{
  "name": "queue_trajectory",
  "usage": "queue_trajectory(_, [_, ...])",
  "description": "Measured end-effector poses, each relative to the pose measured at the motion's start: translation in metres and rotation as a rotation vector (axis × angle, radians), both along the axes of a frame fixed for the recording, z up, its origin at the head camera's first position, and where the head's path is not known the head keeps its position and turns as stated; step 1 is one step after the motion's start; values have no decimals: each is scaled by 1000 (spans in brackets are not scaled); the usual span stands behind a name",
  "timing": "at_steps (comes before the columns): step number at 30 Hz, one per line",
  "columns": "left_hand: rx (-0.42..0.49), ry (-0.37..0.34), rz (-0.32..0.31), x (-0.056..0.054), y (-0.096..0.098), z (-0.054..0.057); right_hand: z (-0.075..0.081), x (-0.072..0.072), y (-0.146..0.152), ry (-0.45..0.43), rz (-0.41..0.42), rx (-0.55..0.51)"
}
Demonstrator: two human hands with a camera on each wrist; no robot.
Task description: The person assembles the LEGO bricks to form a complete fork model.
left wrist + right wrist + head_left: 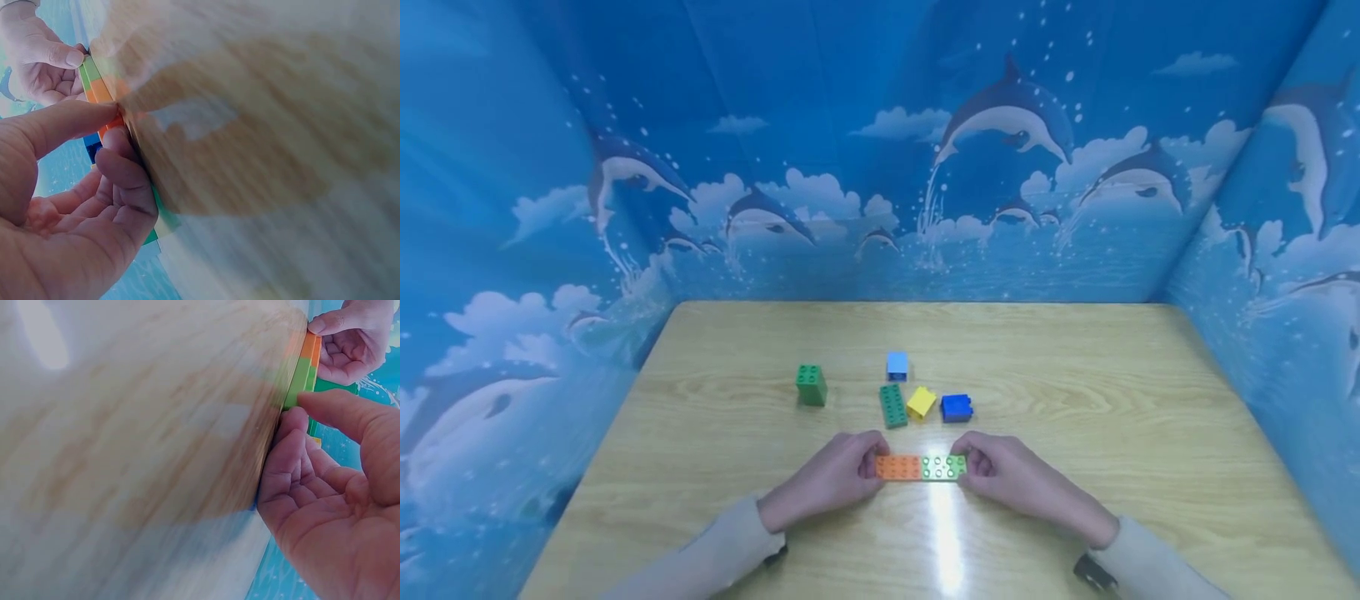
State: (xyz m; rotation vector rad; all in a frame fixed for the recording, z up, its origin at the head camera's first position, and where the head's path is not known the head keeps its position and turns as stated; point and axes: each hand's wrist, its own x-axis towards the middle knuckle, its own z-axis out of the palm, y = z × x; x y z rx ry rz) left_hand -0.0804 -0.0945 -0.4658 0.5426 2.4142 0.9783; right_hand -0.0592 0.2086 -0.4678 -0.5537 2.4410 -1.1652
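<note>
The left hand (842, 468) has its fingers pinching the orange block (898, 468), and the right hand's (1006, 473) fingers pinch the light green block (943, 468). The two sit end to end, midway between the surface's (1075, 358) side edges, both well away. Toward the far edge, a yellow block (921, 402) sits near.

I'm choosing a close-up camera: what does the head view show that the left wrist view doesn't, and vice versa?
Only head: the left sleeve and clearly visible studs.
Only left wrist: the palm side of the left hand.
Both: an orange brick and a light green brick end to end, the left hand pinching the orange, the right hand the green.
</note>
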Motion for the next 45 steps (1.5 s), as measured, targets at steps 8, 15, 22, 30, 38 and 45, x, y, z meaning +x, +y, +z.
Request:
queue_trajectory(8, [-9,-8,19,-2,2,1,-3,-3,3,32,13,-2])
queue_trajectory(15, [5,-4,16,-4,-1,-1,0,-5,2,-7,5,17])
queue_trajectory(22, [31,11,3,-3,-7,-4,3,-6,8,34,-51,16])
queue_trajectory(30, [78,-7,9,-1,-11,-5,3,-15,15,100,-228,-26])
queue_trajectory(38, [88,-8,8,1,-10,-7,2,-32,19,75,-243,-17])
queue_trajectory(45, [84,-3,10,2,-11,-6,-1,-49,17,-4,-226,-40])
